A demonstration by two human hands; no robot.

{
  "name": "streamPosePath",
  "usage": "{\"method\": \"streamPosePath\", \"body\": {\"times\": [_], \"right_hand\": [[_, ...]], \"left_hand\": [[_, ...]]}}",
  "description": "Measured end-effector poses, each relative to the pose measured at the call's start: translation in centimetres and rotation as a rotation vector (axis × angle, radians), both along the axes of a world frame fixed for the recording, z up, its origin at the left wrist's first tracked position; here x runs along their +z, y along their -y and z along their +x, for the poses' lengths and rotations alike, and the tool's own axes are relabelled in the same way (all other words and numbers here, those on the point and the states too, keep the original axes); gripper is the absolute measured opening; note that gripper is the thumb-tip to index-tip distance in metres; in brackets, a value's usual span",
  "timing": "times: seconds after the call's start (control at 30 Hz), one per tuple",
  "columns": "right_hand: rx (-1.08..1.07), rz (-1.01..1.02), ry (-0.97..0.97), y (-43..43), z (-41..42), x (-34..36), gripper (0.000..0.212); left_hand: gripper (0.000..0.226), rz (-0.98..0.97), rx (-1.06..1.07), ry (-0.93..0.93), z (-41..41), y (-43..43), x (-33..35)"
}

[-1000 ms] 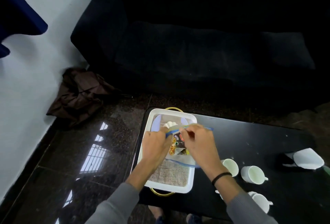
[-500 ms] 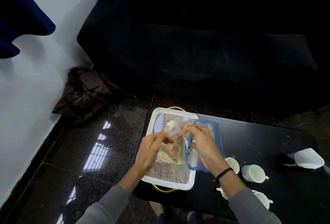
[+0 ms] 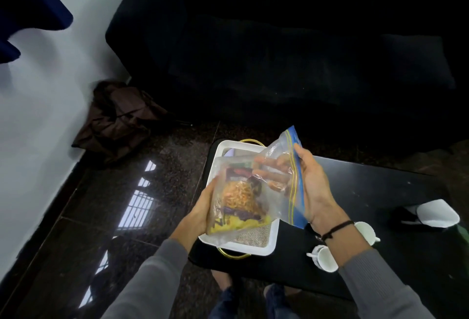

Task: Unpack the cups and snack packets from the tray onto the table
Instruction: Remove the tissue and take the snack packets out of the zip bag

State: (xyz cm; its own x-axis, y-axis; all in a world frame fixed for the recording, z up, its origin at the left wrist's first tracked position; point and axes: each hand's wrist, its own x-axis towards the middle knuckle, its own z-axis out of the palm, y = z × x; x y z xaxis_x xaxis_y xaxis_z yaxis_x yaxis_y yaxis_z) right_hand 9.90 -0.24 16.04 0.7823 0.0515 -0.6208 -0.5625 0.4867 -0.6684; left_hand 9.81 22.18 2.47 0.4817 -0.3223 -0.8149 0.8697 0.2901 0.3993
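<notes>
Dark sofa (image 3: 279, 59) – white wall (image 3: 38, 115), glossy floor (image 3: 142, 191)

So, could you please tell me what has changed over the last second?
The zip bag of snack packets has been lifted off the tray. The left hand has moved to cup its bottom, and the right hand has opened its blue mouth and slipped its fingers inside. The tray and cups stayed put.

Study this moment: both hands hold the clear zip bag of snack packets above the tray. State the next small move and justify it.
Probably the right hand, whose fingers are already inside the mouth of the zip bag, should draw one snack packet out while the left hand steadies the bottom. The bag is open and lifted off the tray, and the packets are still inside it, not on the table.
</notes>
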Motion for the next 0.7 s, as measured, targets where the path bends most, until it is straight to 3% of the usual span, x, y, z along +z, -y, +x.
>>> {"method": "streamPosePath", "body": {"times": [0.13,0.23,0.43,0.5,0.6,0.67,0.7], "right_hand": [[-0.151,-0.147,-0.169,-0.2,0.1,-2.1,0.065],[-0.198,-0.186,-0.218,-0.4,0.3,-4.1,0.046],[0.04,-0.215,-0.231,-1.3,1.3,-5.7,0.026],[0.152,-0.2,-0.242,-1.8,1.8,-6.1,0.029],[0.15,-0.294,-0.274,-1.3,1.6,-7.6,0.036],[0.263,-0.261,-0.239,-1.4,1.3,-8.5,0.051],[0.337,-0.242,-0.209,-1.6,1.5,-8.9,0.046]], "left_hand": [[0.058,0.137,0.049,0.001,-0.6,0.2,-1.3],[0.047,0.184,0.129,0.062,-0.6,-0.3,-2.2],[0.038,0.143,0.105,0.152,-0.6,-1.6,-2.3],[0.037,0.145,0.087,0.17,-0.5,-1.7,-2.5],[0.04,0.17,0.05,0.162,-0.1,-1.9,-2.8],[0.049,0.183,0.032,0.137,0.2,-1.8,-2.7],[0.054,0.196,0.047,0.132,0.4,-1.6,-2.7]]}}
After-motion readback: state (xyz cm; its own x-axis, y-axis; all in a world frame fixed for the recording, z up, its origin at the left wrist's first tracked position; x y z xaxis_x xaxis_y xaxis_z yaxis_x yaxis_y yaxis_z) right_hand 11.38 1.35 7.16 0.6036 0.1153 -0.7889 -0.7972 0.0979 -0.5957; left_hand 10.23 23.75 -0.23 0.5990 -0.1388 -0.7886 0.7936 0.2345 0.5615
